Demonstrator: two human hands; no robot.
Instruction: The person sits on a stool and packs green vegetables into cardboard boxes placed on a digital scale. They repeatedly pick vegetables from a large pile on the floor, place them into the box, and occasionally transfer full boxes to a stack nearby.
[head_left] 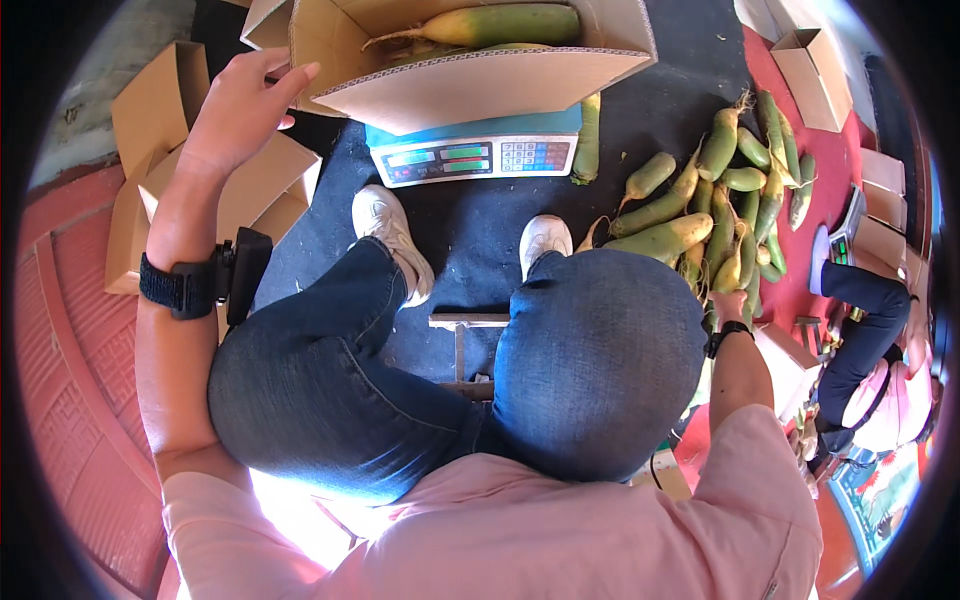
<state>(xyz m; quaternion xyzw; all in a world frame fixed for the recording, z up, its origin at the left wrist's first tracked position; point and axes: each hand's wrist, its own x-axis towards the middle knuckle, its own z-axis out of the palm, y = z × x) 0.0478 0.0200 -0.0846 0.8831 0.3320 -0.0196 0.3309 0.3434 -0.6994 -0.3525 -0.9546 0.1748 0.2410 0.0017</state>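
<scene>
An open cardboard box point(480, 90) rests on a digital scale point(478, 150). Inside it lies a large green radish point(500, 25), with more green beneath. At the box's left corner, my left hand point(245, 105) is closed on the cardboard edge. My right hand point(730, 305) reaches down beside my right knee, at the near edge of a pile of green radishes point(720, 190). Its fingers are mostly hidden, so I cannot see whether they grip a radish. One pale-ended radish point(665, 240) lies across the pile's near side.
Opened cartons point(240, 185) stand at the left by a red panel point(90, 330). Another carton point(810, 80) sits at the far right. A lone radish point(587, 140) lies beside the scale. At the right, a person point(880, 400) sits near another scale point(848, 228).
</scene>
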